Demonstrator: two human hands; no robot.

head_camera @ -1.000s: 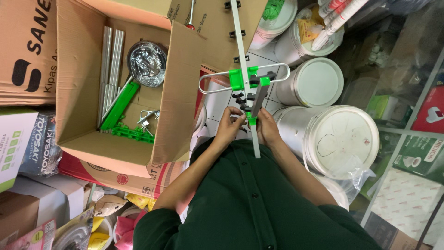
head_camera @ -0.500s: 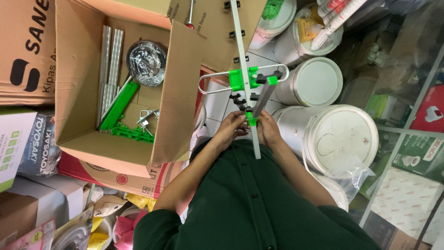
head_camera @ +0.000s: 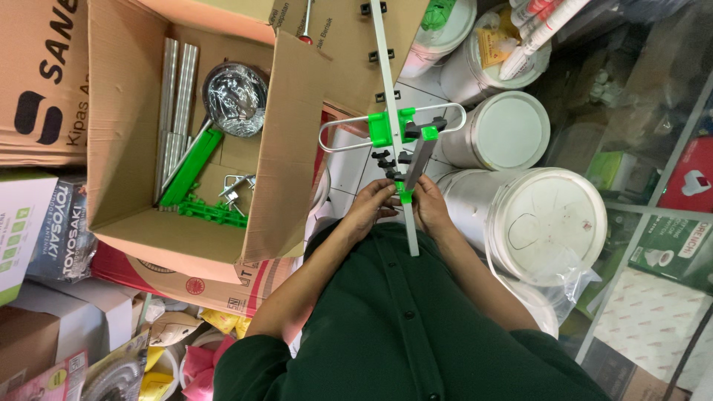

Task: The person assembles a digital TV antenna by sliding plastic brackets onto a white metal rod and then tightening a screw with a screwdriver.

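Cardboard forms the largest item shown: an open carton at the left, in which metal tubes, green plastic brackets and a foil-wrapped round part are seen lying. White lidded buckets are stacked at the right. Held upright in front of the torso is an antenna boom, a long, thin, pale metal bar carrying green plastic clamps, a rounded wire loop set crosswise and small black clips. The boom is judged light and stiff along its length, yet easily bent at the loop and brittle at the plastic clamps; its smooth surface may slip. It is best gripped on the bare bar near its lower end, clear of the fittings, as is done here. The left hand and the right hand are closed on either side of the lower bar beside a small green clip, fingers curled and pinching at that clip. A grey flat bar is seen slanting just above them.
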